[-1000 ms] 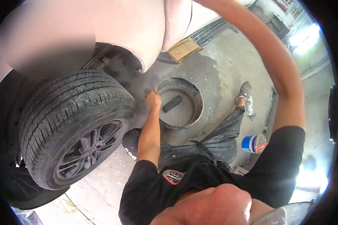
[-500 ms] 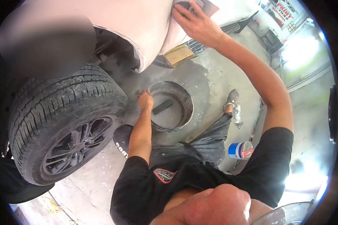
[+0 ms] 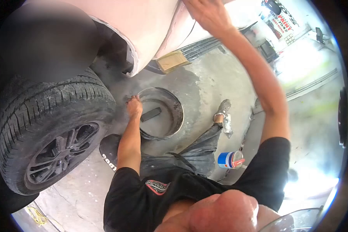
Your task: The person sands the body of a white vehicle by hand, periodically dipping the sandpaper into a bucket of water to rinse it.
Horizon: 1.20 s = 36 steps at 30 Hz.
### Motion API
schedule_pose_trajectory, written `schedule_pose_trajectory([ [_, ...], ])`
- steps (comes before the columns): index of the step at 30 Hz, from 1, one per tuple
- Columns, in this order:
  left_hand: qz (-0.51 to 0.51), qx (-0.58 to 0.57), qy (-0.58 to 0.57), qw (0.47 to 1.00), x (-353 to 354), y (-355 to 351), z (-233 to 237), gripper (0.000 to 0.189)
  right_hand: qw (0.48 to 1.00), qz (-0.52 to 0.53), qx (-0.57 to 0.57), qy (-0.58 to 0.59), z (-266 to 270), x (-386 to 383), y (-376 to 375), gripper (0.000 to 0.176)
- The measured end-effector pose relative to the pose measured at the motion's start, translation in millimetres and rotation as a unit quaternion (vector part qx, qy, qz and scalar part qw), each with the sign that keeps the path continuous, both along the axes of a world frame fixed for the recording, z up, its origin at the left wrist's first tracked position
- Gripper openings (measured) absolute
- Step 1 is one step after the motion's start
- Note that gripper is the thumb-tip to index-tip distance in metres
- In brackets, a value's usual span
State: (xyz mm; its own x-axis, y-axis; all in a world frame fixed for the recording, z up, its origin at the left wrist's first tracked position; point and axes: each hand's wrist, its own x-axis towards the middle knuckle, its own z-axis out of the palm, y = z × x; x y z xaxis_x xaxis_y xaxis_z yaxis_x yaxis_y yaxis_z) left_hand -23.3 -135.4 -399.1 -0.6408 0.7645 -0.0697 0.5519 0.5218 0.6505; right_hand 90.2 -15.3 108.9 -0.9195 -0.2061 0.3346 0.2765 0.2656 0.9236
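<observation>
My left hand is closed at the left rim of a round, grey-stained tub. What its fingers hold, if anything, is hidden. Inside the tub lies a dark rectangular block. My right hand lies stretched out against the pale pink car body panel at the top of the view, its fingertips cut off by the frame edge. The panel's lower edge curves into an open wheel arch above the tub.
A large tyre on a dark alloy wheel stands at the left. A tan block lies beneath the panel. Near my right thigh is a blue and white can. Wet concrete surrounds the tub.
The whole view has shifted, so the tub, tyre and can appear further left. My left hand stays at the tub's rim. My right hand sits higher in view, its fingertips now out of frame.
</observation>
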Motion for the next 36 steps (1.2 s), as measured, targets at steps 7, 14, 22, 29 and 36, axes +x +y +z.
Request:
schedule_pose_trajectory([
  [7, 0.005, -0.006, -0.013, 1.0, 1.1, 2.9, -2.2, 0.041, 0.996, 0.032, 0.089, -0.004, -17.4, 17.4, 22.5, 0.038],
  [14, 0.011, 0.0, -0.006, 1.0, 4.2, 0.4, 12.0, 0.041, 0.991, -0.107, 0.01, -0.079, -74.9, 30.8, 5.4, 0.059],
  [22, 0.014, 0.004, 0.01, 1.0, 2.6, 0.2, 0.9, 0.04, 0.997, -0.056, 0.01, 0.042, -4.5, 8.8, 0.7, 0.043],
  [29, 0.011, -0.009, -0.011, 1.0, 3.0, 2.0, 1.6, 0.041, 0.997, 0.003, -0.082, 0.008, -17.5, 12.1, 31.2, 0.039],
  [36, 0.011, -0.027, -0.004, 1.0, 1.0, -2.4, 6.2, 0.041, 0.996, -0.038, -0.047, -0.071, -63.7, 19.9, -4.5, 0.04],
])
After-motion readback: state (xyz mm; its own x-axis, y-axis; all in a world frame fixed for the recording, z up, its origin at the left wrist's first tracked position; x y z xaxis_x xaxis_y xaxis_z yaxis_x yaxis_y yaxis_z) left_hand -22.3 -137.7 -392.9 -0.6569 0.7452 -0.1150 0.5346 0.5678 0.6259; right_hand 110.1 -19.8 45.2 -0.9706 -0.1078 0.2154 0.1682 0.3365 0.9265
